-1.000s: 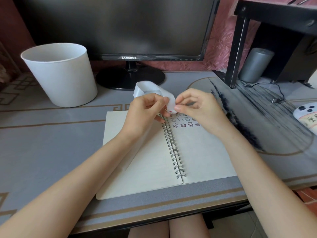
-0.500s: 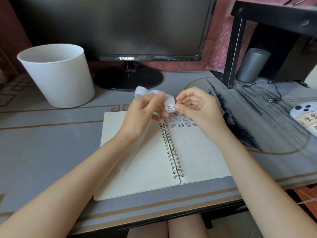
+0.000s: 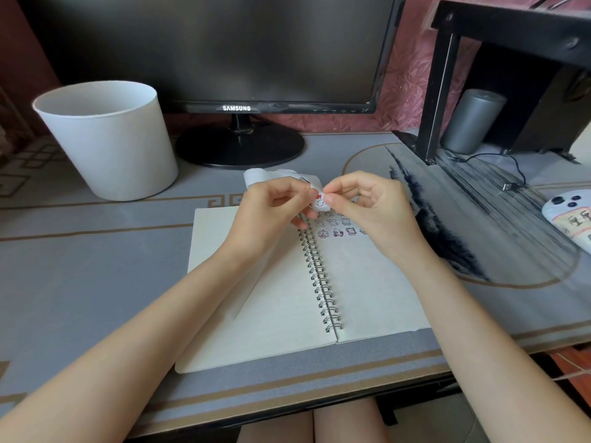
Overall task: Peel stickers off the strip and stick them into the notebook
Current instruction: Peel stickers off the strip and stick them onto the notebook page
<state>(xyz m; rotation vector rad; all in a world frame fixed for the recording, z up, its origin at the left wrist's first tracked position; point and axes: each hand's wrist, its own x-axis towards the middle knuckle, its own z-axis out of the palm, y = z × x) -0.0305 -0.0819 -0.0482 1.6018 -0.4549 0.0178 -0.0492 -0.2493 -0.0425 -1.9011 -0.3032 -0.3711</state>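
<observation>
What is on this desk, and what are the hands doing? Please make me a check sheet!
Surface: grey desk, patterned mat on its right.
Job's things: open notebook lies flat, small stickers at the top of its right page; sticker strip held above it.
Clutter: white bin, monitor, phone, grey cylinder.
Hands: left hand grips the sticker strip; right hand fingers pinch a sticker at its end.
Cables: black cable lies loose near the cylinder.
Surroundings: black shelf frame, pink wall.
</observation>
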